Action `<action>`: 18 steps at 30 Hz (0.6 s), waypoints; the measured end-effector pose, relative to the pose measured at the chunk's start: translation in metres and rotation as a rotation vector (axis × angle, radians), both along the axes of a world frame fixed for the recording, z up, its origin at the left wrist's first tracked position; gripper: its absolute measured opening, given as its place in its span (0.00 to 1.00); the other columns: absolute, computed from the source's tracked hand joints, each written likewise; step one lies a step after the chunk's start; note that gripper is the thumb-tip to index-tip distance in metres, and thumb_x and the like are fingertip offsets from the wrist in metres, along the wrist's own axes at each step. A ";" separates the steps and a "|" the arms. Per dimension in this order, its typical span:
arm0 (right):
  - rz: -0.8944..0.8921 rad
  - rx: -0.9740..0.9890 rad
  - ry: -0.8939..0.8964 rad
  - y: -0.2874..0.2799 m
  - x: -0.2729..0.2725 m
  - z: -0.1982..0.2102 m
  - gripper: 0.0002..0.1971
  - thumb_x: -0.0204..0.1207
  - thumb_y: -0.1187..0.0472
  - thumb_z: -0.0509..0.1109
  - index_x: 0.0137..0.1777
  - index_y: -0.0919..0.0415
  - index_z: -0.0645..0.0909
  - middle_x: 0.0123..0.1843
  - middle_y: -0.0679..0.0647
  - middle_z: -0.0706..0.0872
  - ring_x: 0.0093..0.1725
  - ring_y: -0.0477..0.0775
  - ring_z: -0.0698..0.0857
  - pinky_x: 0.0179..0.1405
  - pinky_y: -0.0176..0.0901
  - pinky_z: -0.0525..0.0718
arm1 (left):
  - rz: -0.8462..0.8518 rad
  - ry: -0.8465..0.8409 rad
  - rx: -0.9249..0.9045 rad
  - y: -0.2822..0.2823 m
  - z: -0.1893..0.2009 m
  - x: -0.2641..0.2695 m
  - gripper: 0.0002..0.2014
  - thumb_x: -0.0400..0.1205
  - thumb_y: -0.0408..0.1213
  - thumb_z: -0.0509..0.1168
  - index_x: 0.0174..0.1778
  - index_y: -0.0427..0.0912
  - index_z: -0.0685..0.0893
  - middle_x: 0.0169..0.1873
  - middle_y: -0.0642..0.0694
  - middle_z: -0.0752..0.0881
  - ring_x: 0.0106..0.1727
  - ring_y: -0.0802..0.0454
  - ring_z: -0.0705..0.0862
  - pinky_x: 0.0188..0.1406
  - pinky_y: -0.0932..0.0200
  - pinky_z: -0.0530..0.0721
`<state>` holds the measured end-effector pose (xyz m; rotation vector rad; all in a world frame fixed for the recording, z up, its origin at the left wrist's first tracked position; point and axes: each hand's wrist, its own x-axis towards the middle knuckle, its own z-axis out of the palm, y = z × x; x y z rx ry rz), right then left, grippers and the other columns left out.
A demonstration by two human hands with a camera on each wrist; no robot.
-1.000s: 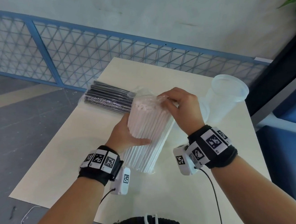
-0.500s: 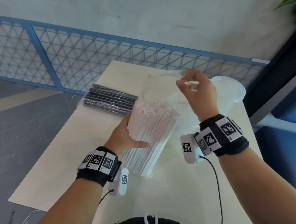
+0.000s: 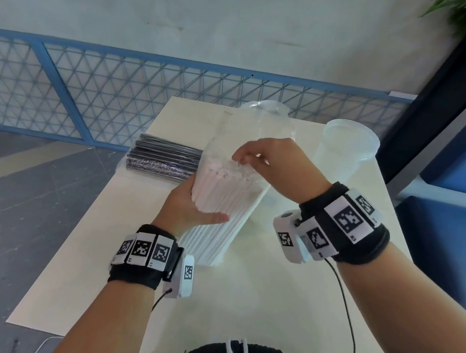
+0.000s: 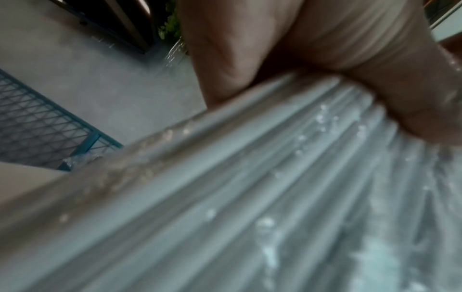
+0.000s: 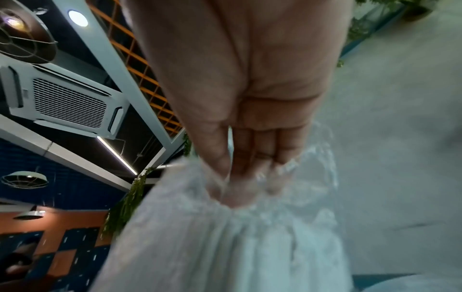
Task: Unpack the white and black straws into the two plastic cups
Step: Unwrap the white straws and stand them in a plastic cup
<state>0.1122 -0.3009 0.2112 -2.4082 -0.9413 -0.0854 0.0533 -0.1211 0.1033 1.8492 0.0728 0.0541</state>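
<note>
A bundle of white straws stands tilted on the table inside a clear plastic bag whose loose mouth rises above the straw tops. My left hand grips the bundle around its middle, thumb towards me; up close the straws fill the left wrist view under the palm. My right hand is at the top of the bundle, fingertips curled down onto the straw ends. Its fingertips pinch in among the bag film. A pack of black straws lies flat behind. One clear plastic cup stands at the right.
A blue mesh fence runs behind the table's far edge. A dark post and blue panels stand to the right of the cup. Cables run from both wrist cameras over the near table. I see no second cup; it may be behind the bag.
My right hand, which had pulled the bag's top upward, has come down to the straw tops. The bag mouth now stands loose. The left hand keeps its grip on the bundle.
</note>
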 end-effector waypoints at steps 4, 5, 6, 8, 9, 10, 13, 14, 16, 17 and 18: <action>0.049 -0.019 0.218 -0.003 0.003 0.001 0.13 0.74 0.63 0.72 0.58 0.53 0.84 0.48 0.46 0.84 0.22 0.36 0.81 0.38 0.22 0.78 | 0.029 -0.061 0.080 0.002 0.001 0.003 0.40 0.54 0.36 0.85 0.61 0.52 0.75 0.51 0.53 0.84 0.54 0.56 0.81 0.50 0.63 0.80; 0.087 -0.069 0.217 -0.004 0.003 0.002 0.19 0.71 0.61 0.75 0.62 0.51 0.81 0.50 0.46 0.82 0.25 0.34 0.81 0.39 0.20 0.77 | 0.032 -0.062 0.098 0.002 0.001 0.004 0.41 0.54 0.38 0.85 0.62 0.53 0.74 0.53 0.53 0.83 0.56 0.55 0.81 0.52 0.61 0.79; 0.126 -0.128 0.197 -0.004 0.004 0.002 0.25 0.68 0.58 0.77 0.67 0.50 0.78 0.53 0.46 0.80 0.31 0.34 0.81 0.40 0.19 0.74 | 0.030 -0.064 0.114 0.002 0.001 0.004 0.42 0.53 0.40 0.85 0.63 0.53 0.73 0.54 0.53 0.82 0.57 0.55 0.80 0.54 0.60 0.79; 0.173 -0.205 0.155 -0.001 0.005 -0.003 0.32 0.66 0.55 0.78 0.71 0.50 0.73 0.57 0.48 0.76 0.41 0.41 0.78 0.42 0.20 0.72 | -0.004 -0.074 0.133 0.000 0.003 0.006 0.47 0.50 0.49 0.83 0.66 0.53 0.72 0.55 0.56 0.81 0.57 0.57 0.79 0.56 0.59 0.78; 0.175 -0.207 0.137 0.001 0.006 -0.007 0.32 0.66 0.55 0.78 0.71 0.52 0.74 0.58 0.48 0.75 0.44 0.43 0.76 0.43 0.22 0.72 | -0.025 -0.073 0.151 -0.002 0.004 0.007 0.49 0.48 0.51 0.82 0.68 0.52 0.71 0.55 0.57 0.81 0.57 0.58 0.79 0.56 0.60 0.78; 0.165 -0.189 0.108 0.004 0.006 -0.012 0.30 0.67 0.55 0.78 0.69 0.56 0.76 0.58 0.50 0.76 0.46 0.45 0.75 0.46 0.26 0.74 | -0.038 -0.065 0.171 -0.003 0.004 0.008 0.51 0.49 0.51 0.82 0.69 0.50 0.70 0.56 0.56 0.80 0.57 0.58 0.78 0.56 0.60 0.77; 0.103 -0.094 0.045 0.011 0.004 -0.022 0.21 0.66 0.56 0.79 0.55 0.66 0.80 0.49 0.55 0.79 0.43 0.52 0.78 0.49 0.47 0.81 | -0.060 -0.057 0.166 -0.004 0.002 0.008 0.51 0.50 0.55 0.82 0.70 0.52 0.68 0.56 0.59 0.80 0.56 0.66 0.77 0.52 0.67 0.77; 0.095 -0.084 0.039 0.013 0.002 -0.024 0.21 0.66 0.56 0.79 0.53 0.68 0.80 0.47 0.55 0.79 0.42 0.54 0.78 0.48 0.48 0.80 | -0.061 -0.049 0.145 -0.004 0.001 0.008 0.51 0.48 0.58 0.81 0.68 0.56 0.68 0.56 0.61 0.81 0.57 0.70 0.77 0.52 0.68 0.77; 0.110 -0.113 0.039 0.017 0.000 -0.028 0.25 0.65 0.53 0.79 0.57 0.67 0.79 0.50 0.57 0.82 0.47 0.57 0.81 0.51 0.45 0.79 | -0.044 -0.031 0.107 -0.002 -0.003 0.008 0.50 0.46 0.58 0.81 0.66 0.60 0.70 0.57 0.59 0.83 0.60 0.65 0.80 0.56 0.63 0.80; 0.122 -0.123 0.046 0.019 0.000 -0.030 0.27 0.65 0.51 0.79 0.60 0.66 0.79 0.54 0.58 0.83 0.52 0.58 0.82 0.53 0.43 0.78 | -0.025 -0.025 0.093 -0.001 -0.006 0.009 0.50 0.45 0.58 0.82 0.66 0.59 0.71 0.58 0.57 0.84 0.61 0.61 0.81 0.57 0.59 0.82; 0.123 -0.111 0.060 0.021 0.000 -0.031 0.29 0.64 0.51 0.79 0.62 0.65 0.79 0.57 0.59 0.83 0.55 0.57 0.82 0.54 0.40 0.76 | -0.005 -0.018 0.079 0.000 -0.007 0.010 0.51 0.45 0.57 0.82 0.66 0.57 0.72 0.58 0.54 0.85 0.61 0.58 0.82 0.59 0.56 0.82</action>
